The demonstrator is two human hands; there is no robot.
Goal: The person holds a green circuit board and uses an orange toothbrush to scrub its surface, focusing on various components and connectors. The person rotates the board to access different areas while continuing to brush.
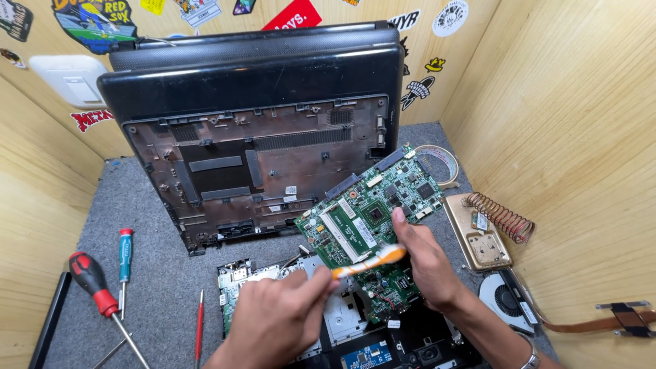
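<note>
**benchlurker:** Two hands on one board here. The right hand [427, 263] has the green motherboard [372, 219] pinched, thumb on the component face and the other fingers tucked behind its lower edge, so it's tilted up off the bench above the stripped laptop base [383, 348]. The left hand [280, 318] is curled shut around an orange-handled brush [369, 262], whose tip sits on the board just beside the right thumb. Bristles are a blur, can't tell more than that.

**solderfan:** What's behind it?

**benchlurker:** Black laptop bottom cover [253, 150] propped upright against the wooden back wall, inside facing the camera, with another dark laptop shell behind it. On the grey mat [157, 273] to the left: a red-and-black screwdriver [99, 290], a teal-handled one [124, 263] and a thin red one [199, 328], all well apart from the hands.

**solderfan:** And the right side?

**benchlurker:** Roll of tape [439, 162] near the board's top corner, then a gold-coloured plate [478, 242] with a copper coil [500, 217] leaning on it, and a cooling fan [506, 301] with its copper heat pipe near the wrist.
</note>
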